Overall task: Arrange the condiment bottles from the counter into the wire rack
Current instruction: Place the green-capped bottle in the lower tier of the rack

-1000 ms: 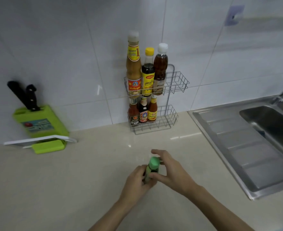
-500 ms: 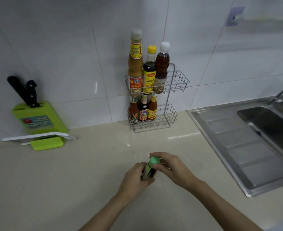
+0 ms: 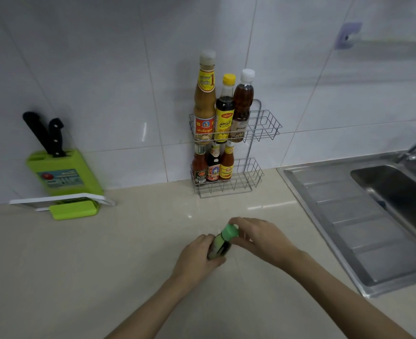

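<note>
Starting far to the left of the wire rack, you have a green knife block leaning on the wall with 2 black knife handles in it; it plays no part here. The rack itself stands against the tiles at the back of the counter, and both tiers are filled only on their left side: 3 tall bottles in the upper tier and 3 small bottles in the lower tier, with bare wire to their right on each level. In front of the rack, near you, your left hand is wrapped around the body of the green-capped bottle, which tilts with its cap toward the rack, while your right hand has its fingers closed on the cap. To the right of the rack lies the steel sink. You appear to be on the last loose bottle, seemingly checking or tightening its cap before placing it. Next, you would need to bring it upright, carry it to the rack and lower it into an open slot right of the stored bottles, probably the lower tier given its small size, without knocking its neighbours.
</note>
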`<state>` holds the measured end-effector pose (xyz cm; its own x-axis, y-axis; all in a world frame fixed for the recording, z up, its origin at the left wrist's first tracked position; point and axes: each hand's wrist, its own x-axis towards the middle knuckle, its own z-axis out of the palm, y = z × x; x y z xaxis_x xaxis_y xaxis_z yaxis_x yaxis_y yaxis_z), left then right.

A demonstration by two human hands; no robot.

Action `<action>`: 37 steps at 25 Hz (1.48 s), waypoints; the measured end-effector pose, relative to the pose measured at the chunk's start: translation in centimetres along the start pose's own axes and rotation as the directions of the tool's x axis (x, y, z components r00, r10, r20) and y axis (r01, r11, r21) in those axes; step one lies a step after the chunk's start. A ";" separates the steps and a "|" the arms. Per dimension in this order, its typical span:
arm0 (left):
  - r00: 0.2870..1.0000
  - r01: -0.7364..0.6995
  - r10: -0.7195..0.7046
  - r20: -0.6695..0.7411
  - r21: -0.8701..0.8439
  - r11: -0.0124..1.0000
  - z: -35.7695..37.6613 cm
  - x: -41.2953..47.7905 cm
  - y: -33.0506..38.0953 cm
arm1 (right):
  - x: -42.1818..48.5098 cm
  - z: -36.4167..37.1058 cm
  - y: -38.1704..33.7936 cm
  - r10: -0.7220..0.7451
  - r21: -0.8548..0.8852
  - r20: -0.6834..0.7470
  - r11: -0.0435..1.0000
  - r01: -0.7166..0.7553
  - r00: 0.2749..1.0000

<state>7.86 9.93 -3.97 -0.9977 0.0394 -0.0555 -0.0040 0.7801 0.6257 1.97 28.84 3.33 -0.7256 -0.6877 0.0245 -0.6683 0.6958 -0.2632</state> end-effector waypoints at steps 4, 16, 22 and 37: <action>1.000 -0.011 0.012 0.019 -0.041 0.999 0.2 -0.1 0.2 | 0.4 -0.1 0.1 0.028 0.002 0.046 1.000 -0.029 0.999; 0.902 0.260 0.074 0.425 -0.673 0.692 -1.0 -1.3 -1.3 | 2.0 -2.9 0.2 -0.251 -0.132 0.262 0.947 0.292 0.932; 0.866 0.248 0.201 0.458 -0.742 0.623 -2.4 -1.0 0.2 | 1.7 -3.5 1.4 -0.212 0.028 0.196 0.977 0.210 0.958; 0.909 0.245 0.102 0.404 -0.716 0.654 -2.5 -0.7 3.3 | 2.3 -2.8 0.2 -0.100 -0.067 0.023 0.993 0.102 0.995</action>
<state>8.34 10.96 0.09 -0.8798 0.3678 -0.3012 -0.2958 0.0726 0.9525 -0.25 27.98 6.03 -0.6510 -0.7586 0.0285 -0.7480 0.6346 -0.1944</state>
